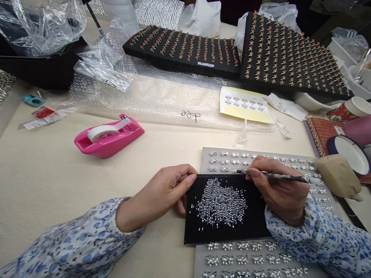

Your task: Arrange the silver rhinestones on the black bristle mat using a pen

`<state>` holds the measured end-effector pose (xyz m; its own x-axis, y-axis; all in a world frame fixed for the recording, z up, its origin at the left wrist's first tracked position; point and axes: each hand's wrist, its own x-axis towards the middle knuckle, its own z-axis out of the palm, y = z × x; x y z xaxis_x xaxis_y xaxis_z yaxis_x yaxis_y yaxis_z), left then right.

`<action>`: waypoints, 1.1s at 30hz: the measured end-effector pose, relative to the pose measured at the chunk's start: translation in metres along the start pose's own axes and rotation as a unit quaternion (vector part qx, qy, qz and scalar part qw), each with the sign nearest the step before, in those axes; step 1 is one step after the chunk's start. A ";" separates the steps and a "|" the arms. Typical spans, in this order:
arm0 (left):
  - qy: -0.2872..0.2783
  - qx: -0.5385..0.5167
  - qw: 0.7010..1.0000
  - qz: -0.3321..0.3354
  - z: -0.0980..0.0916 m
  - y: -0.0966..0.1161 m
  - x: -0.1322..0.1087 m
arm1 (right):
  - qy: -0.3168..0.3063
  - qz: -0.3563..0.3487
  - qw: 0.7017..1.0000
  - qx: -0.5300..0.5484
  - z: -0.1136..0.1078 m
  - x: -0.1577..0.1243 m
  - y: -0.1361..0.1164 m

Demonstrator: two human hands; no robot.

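Left hand (158,195) on black tray (226,231) of rhinestones (222,202); right hand (284,189) holding pick (275,177).

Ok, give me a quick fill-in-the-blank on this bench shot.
1. The left hand holds the edge of a ____ pad spread with tiny clear stones.
2. The right hand holds a slim tool, and its sleeve has a white and ____ print.
3. The pad lies on a ____ board with rows of silver pieces.
4. The white tape roll sits in a ____ dispenser.

Missing words: black; blue; grey; pink.
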<state>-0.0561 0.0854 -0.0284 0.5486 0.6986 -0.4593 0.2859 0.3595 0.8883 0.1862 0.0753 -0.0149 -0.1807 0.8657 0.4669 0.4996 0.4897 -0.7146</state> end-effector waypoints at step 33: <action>0.004 0.014 1.000 -0.001 0.000 0.001 0.000 | -0.138 -0.046 0.986 0.085 -0.002 -0.001 -0.005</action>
<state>-0.0558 0.0864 -0.0276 0.5415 0.7032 -0.4607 0.3090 0.3431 0.8870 0.1856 0.0713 -0.0105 -0.4540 0.8006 0.3911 0.3246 0.5574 -0.7642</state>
